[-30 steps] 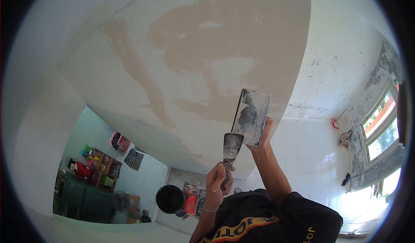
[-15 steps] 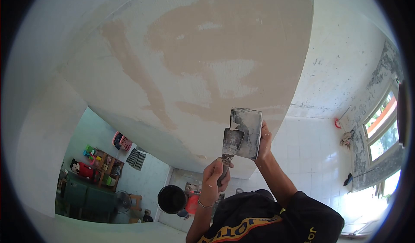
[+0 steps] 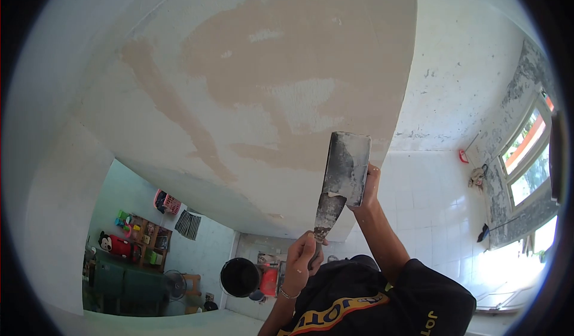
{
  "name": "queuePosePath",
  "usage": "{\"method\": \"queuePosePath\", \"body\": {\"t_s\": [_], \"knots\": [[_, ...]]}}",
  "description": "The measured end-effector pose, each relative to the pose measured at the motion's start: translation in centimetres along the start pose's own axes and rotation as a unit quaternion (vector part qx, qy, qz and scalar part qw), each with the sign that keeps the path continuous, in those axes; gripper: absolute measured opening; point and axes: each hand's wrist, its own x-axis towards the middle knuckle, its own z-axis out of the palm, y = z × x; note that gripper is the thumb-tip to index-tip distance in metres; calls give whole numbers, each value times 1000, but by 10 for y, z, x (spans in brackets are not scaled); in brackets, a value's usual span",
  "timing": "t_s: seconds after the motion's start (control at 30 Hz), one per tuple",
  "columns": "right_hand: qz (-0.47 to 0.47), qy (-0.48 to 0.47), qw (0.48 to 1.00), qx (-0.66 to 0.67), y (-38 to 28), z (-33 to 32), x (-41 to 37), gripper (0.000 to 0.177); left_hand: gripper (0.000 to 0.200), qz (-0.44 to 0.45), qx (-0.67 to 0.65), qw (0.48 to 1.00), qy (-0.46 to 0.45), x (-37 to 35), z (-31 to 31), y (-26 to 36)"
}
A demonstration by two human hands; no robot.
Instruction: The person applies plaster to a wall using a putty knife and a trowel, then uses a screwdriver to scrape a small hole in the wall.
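Observation:
My left hand [image 3: 301, 263] is closed around the handle of a putty knife [image 3: 329, 209], its blade pointing up and smeared with grey. Behind a flat rectangular plastering trowel [image 3: 348, 163], my right hand [image 3: 372, 185] grips it; the trowel's handle is hidden. Grey and whitish filler coats the trowel's face. The knife's blade end overlaps the trowel's lower edge, with a little pale filler along the blade's tip. Beyond both tools stands a pale wall [image 3: 251, 120] with broad beige patches of filler.
A black bucket [image 3: 240, 277] stands below on the left, beside a red object [image 3: 269, 281]. Through an opening at lower left are a wooden shelf [image 3: 149, 240], a pink basket [image 3: 170, 203] and a fan [image 3: 175, 283]. At right are a tiled floor [image 3: 412, 198] and a window [image 3: 529, 150].
The putty knife has slid down the trowel's face to its lower edge, with my left hand lower. The trowel has risen slightly, and the wall has shifted left in view.

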Motion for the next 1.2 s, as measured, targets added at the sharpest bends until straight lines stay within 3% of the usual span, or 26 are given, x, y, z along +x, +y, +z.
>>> {"method": "queuePosePath", "body": {"t_s": [0.5,0.6,0.7,0.77,0.9,1.03,1.2], "knots": [[-52,-6,998,-26,-7,11,-3,34,44,-32,-45,998,10,13,7,-21],[-35,27,999,-29,1,7,-11,42,44,-35,-55,998,-2,16,4,-12],[-31,-25,998,-44,-8,-7,-18,42,45,-28,-49,998,-16,27,15,-9],[24,-28,999,-9,-3,-9,-22,41,45,-12,-38,999,-30,37,17,2],[-10,-100,995,-14,2,-8,-18,34,45,-3,-29,999,-34,62,15,28],[-40,-94,994,-44,-2,-9,-17,34,46,31,-36,998,-40,57,20,57],[-22,19,1000,0,-9,-13,-23,34,46,40,5,999,-32,20,15,37]]}}
